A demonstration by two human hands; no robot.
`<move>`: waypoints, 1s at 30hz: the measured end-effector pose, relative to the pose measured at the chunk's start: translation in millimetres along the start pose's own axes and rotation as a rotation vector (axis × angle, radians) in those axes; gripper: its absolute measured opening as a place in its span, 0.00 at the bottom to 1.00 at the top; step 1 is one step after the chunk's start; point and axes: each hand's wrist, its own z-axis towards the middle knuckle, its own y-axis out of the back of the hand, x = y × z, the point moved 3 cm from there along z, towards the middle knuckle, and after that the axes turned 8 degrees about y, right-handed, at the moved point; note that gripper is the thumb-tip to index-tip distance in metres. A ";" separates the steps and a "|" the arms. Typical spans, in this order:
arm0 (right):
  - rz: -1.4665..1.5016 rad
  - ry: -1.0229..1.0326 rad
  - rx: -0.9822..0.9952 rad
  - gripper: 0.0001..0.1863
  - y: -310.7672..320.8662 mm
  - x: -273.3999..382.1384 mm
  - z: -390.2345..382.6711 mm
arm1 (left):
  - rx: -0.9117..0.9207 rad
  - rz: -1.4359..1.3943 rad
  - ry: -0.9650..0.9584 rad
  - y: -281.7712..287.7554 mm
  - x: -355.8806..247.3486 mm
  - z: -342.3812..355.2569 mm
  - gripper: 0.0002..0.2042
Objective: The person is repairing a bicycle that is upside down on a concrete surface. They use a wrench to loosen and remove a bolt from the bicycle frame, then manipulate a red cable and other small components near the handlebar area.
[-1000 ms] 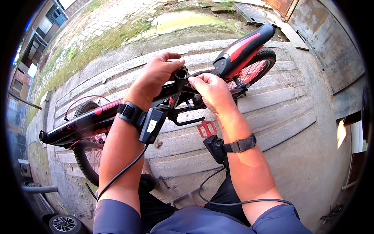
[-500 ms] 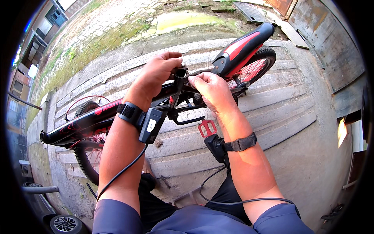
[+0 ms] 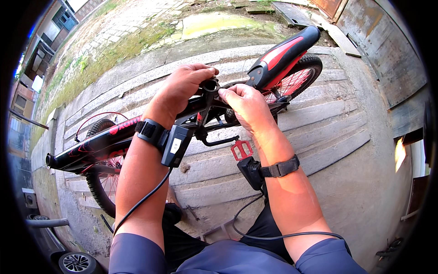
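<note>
A black and red bicycle frame [image 3: 98, 144] stands across the ground before me, with no saddle on its open seat tube [image 3: 210, 86]. My left hand [image 3: 185, 89] is at the left and far side of that tube's top, fingers bent and pressed together by the rim. On the right side my right hand [image 3: 248, 107] pinches thumb against finger close to the tube. Whatever small part lies between the fingertips of either hand is hidden. At the far left the frame's head tube [image 3: 49, 160] is open, without handlebars.
A black and red mudguard [image 3: 285, 59] covers the rear wheel [image 3: 303, 75]. Below the seat tube are a crank and a red pedal [image 3: 242, 150]. The front wheel [image 3: 102, 182] lies by my left forearm. Concrete strips [image 3: 319, 123] form the ground; a car wheel [image 3: 76, 262] shows lower left.
My left fingertips have shifted slightly right along the far side of the seat tube's rim. My right hand keeps its pinch with hardly any movement.
</note>
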 end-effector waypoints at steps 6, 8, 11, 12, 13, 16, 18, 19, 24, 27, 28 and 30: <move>0.009 -0.012 -0.006 0.15 -1.9 2.9 -1.7 | -0.056 0.028 0.024 7.3 6.4 7.4 0.12; 0.022 -0.016 -0.010 0.15 -1.7 2.3 -1.7 | -0.092 0.015 0.014 10.0 7.5 9.1 0.12; 0.033 -0.053 0.000 0.14 -0.5 3.6 -2.3 | -0.135 -0.044 0.004 7.8 5.7 7.2 0.13; 0.021 -0.076 0.012 0.14 -0.6 9.8 -3.8 | -0.147 -0.050 0.007 7.4 5.2 6.1 0.13; 0.009 -0.099 0.023 0.14 -0.5 13.5 -5.0 | -0.160 -0.056 0.010 8.0 5.2 5.3 0.13; -0.001 -0.085 0.057 0.14 3.6 17.3 -7.4 | -0.156 -0.034 0.011 8.7 5.3 6.8 0.13; 0.005 -0.075 0.082 0.14 6.2 17.6 -9.6 | -0.157 -0.037 0.016 8.8 6.0 8.4 0.12; 0.008 -0.070 0.094 0.14 7.8 17.8 -10.6 | -0.156 -0.038 0.018 8.6 6.4 9.0 0.12; 0.022 -0.149 0.156 0.12 16.5 31.0 -18.5 | -0.185 -0.079 0.040 9.1 2.1 1.5 0.10; 0.205 -0.253 0.123 0.11 31.7 35.2 -19.2 | -0.219 -0.139 0.034 10.2 1.8 -0.7 0.10; 0.280 -0.289 0.099 0.12 34.8 35.7 -19.0 | -0.231 -0.163 0.028 10.7 2.1 -1.2 0.10; 0.433 -0.306 -0.010 0.10 38.2 35.6 -19.6 | -0.251 -0.212 0.035 8.5 -0.2 -2.4 0.09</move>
